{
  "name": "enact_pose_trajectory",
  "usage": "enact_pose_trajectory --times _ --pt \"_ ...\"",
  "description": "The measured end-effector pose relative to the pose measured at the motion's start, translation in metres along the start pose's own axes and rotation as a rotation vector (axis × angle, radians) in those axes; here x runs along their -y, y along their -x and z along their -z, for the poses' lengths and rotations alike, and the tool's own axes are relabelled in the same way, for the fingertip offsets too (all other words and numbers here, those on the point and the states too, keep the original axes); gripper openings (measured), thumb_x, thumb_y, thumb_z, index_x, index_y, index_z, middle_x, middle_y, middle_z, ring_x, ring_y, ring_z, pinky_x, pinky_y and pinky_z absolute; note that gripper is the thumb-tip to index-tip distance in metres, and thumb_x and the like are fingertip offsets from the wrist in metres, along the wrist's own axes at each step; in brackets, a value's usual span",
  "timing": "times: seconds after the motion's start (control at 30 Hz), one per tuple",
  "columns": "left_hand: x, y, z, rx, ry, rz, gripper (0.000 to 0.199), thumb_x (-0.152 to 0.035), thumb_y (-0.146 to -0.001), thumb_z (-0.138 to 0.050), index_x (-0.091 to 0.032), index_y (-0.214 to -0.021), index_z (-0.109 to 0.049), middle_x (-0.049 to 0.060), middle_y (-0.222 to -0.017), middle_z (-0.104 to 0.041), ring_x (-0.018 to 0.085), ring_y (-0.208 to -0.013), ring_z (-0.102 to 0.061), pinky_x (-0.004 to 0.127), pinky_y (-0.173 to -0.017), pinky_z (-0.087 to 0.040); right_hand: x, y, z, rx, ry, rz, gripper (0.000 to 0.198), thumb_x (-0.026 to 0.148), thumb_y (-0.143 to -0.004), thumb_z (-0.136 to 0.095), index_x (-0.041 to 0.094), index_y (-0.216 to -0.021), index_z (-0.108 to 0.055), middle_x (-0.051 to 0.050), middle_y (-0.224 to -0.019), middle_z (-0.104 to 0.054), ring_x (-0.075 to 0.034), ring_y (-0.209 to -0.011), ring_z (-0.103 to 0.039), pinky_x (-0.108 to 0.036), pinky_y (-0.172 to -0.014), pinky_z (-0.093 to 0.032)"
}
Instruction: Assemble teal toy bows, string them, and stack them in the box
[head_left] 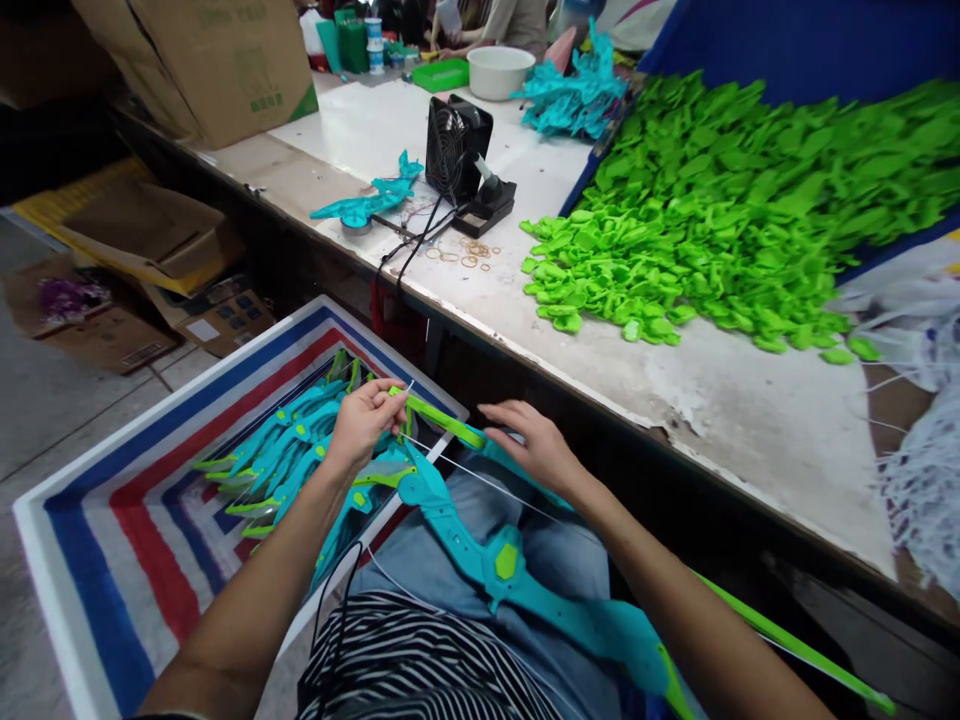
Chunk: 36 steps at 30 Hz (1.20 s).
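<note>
- From where I stand, the left hand (366, 418) has its thumb and forefinger pinched narrow on the tip of a green strip (442, 415), a bit of white cord poking up between them.
- The right hand (536, 440) is spread wide, thumb apart from the fingers, just beside the strip's other end, where it meets teal plastic; I can't tell whether it touches.
- The cord (499, 487) runs from just below the left fingers, slanting under the right forearm. I'd keep that length free of twists and clear of the wrist.
- The step looks like working the cord at the strip's tip. A small, firm pinch right at the end should serve better than gripping farther back.
- I'd let the right fingers steady the strip near its joint, as the thin tip may well flex or swing away.
- A teal body (480, 560) with a green hexagon lies across the lap, below both hands; best not let the cord snag on it.
- Similar pieces (292, 440) lie in the lined box (142, 490) to the left of the left fingers, so I'd watch for catching those too.
</note>
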<state>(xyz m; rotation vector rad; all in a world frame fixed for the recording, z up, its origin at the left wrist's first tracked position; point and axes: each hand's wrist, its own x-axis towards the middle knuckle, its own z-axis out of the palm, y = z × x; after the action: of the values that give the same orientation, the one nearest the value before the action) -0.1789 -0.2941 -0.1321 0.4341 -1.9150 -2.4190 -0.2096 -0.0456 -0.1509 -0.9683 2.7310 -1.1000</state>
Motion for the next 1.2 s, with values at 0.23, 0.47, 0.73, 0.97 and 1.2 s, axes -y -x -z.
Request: enact_pose_trajectory --times 0.23,0.47,0.73,0.97,1.2 --pt "0.003 0.007 -0.002 0.033 -0.006 -0.012 0.041 -0.045 -0.061 -0.076 -0.014 -0.085 -0.062 -0.004 -0.047 -0.057 0.007 -0.038 -0.046 0.019 -0.040 -0.037 0.041 -0.095 -0.030 0.033 -0.212 0.208 0.015 0.023 -0.085 -0.058 0.017 -0.094 -0.069 -0.003 -0.081 -0.067 -0.013 -0.071 -0.061 -0.024 -0.067 -0.048" --pt "0.004 0.000 0.002 0.054 -0.205 -0.022 0.033 -0.043 -0.066 -0.071 -0.017 -0.083 -0.059 -0.006 -0.049 -0.055 0.010 -0.041 -0.047 0.023 -0.045 -0.042 0.053 -0.094 -0.024 0.019 -0.093 0.367 0.018 0.021 -0.085 -0.055 0.018 -0.069 -0.060 -0.003 -0.071 -0.061 -0.015 -0.070 -0.054 -0.027 -0.066 -0.043" --pt "0.011 0.015 -0.019 -0.135 -0.551 -0.467 0.013 -0.025 -0.081 -0.054 -0.023 -0.087 -0.064 0.004 -0.087 -0.067 0.018 -0.085 -0.059 0.031 -0.083 -0.045 0.011 -0.124 0.006 -0.557 -0.143 -0.066 0.019 0.027 -0.084 -0.052 0.019 -0.067 -0.054 0.000 -0.068 -0.055 -0.015 -0.069 -0.050 -0.028 -0.066 -0.043" --pt "-0.001 -0.005 -0.022 -0.014 -0.041 -0.101 0.024 -0.041 -0.072 -0.062 -0.018 -0.075 -0.071 0.005 -0.077 -0.068 0.020 -0.082 -0.061 0.033 -0.079 -0.046 0.063 -0.080 -0.038 -0.534 -0.283 0.199 0.014 0.025 -0.088 -0.051 0.022 -0.075 -0.055 -0.004 -0.084 -0.058 -0.018 -0.090 -0.056 -0.034 -0.083 -0.047" --pt "-0.016 -0.006 -0.016 -0.211 -0.475 -0.333 0.011 -0.026 -0.068 -0.065 -0.018 -0.060 -0.063 0.004 -0.078 -0.066 0.019 -0.083 -0.060 0.031 -0.082 -0.045 0.069 -0.060 -0.079 -0.562 -0.434 0.086 0.013 0.024 -0.086 -0.055 0.020 -0.074 -0.058 -0.003 -0.085 -0.055 -0.016 -0.083 -0.056 -0.032 -0.076 -0.048"
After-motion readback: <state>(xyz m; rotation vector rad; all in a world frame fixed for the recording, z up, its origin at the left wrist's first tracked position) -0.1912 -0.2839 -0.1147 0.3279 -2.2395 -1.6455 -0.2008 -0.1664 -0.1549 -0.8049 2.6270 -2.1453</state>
